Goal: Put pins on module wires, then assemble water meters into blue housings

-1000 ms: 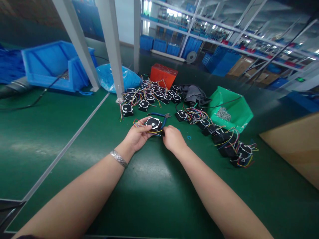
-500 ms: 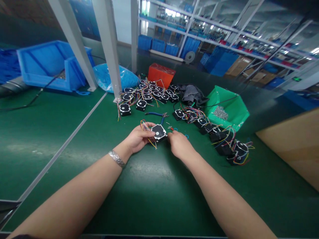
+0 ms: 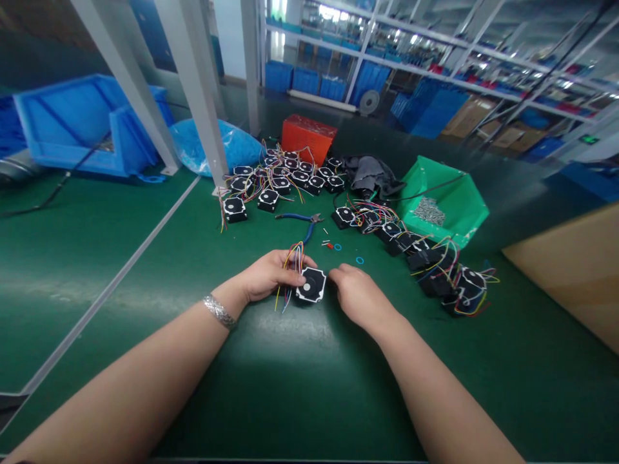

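My left hand point(image 3: 268, 276) grips a small black motor point(image 3: 311, 285) with a white-ringed face and its bundle of coloured wires point(image 3: 293, 256), holding it just above the green table point(image 3: 300, 380). My right hand point(image 3: 358, 295) sits right beside the motor, fingers curled with the tips at its right edge; whether it holds anything is hidden. Blue-handled pliers point(image 3: 300, 220) lie on the table just beyond my hands. Small blue rings point(image 3: 359, 260) and a red bit point(image 3: 329, 245) lie near them.
A pile of the same motors point(image 3: 278, 183) lies at the back centre, a row of wired motors point(image 3: 435, 267) to the right. A green tray of screws point(image 3: 442, 205), an orange box point(image 3: 307, 135), a blue bag point(image 3: 215, 145), blue bins point(image 3: 77, 122) and a cardboard sheet point(image 3: 570, 270) surround them.
Both hands have drawn the motor back toward me, away from the pliers. The motor has been turned and its wires now stand up from my left hand.
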Action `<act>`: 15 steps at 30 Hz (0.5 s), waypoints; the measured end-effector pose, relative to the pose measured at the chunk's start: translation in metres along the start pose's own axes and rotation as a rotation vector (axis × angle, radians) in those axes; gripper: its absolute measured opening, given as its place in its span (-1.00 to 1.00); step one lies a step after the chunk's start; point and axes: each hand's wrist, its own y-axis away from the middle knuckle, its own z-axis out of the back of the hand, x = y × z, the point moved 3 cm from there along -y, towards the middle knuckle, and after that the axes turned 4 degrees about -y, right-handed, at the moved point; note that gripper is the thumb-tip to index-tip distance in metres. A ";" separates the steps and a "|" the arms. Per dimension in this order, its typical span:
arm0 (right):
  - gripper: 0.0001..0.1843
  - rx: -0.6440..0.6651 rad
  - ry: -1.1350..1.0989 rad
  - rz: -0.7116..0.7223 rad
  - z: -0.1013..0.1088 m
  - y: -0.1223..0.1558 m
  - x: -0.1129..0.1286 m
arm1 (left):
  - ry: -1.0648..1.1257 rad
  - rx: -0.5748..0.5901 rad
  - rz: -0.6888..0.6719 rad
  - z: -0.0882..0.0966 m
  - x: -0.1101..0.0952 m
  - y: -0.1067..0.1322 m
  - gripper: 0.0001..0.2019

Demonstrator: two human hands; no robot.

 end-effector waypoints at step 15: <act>-0.89 -0.310 -1.095 -0.155 -0.005 0.002 -0.019 | -0.035 -0.053 0.029 -0.003 0.000 0.001 -0.71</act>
